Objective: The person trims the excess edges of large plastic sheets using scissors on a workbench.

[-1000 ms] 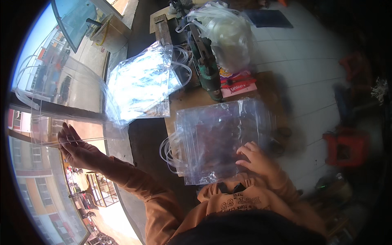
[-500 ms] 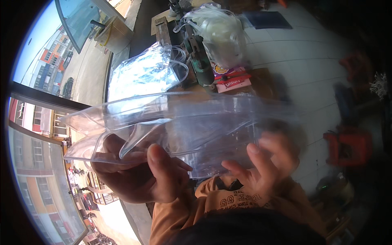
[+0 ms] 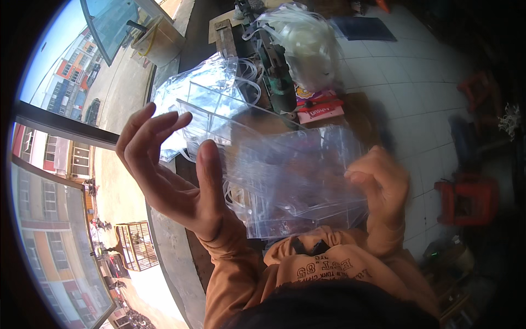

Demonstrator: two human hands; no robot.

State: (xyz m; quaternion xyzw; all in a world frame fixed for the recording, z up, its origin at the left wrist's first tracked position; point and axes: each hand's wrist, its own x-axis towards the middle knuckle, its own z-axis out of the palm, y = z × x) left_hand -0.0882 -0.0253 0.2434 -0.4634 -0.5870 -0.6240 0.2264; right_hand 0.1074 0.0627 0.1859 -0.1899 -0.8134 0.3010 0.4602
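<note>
My left hand (image 3: pixel 170 170) is raised beside the clear plastic, its fingers apart and holding nothing. On the other side, my right hand (image 3: pixel 381 181) has its fingers curled together at the right edge of a clear plastic bag (image 3: pixel 296 156), which is partly smeared by motion. Under that bag, more clear plastic sheets or bags (image 3: pixel 307 214) lie in front of my body. Beyond my left fingertips is a shiny pile of clear bags with tube-like handles (image 3: pixel 203 82).
A dark green machine or clamp (image 3: pixel 276 77) stands at the back of the bench. Right of it are a bundle of pale plastic strips (image 3: pixel 307 46) and a pink box with a red tool (image 3: pixel 320 109). A red stool (image 3: pixel 468 200) is on the tiled floor; a window frame (image 3: pixel 66 129) borders the left.
My left hand has let go of the clear bag's left edge and opened, rising a little. The bag has dropped flatter and shifted right; my right-hand fingers have curled in at its edge.
</note>
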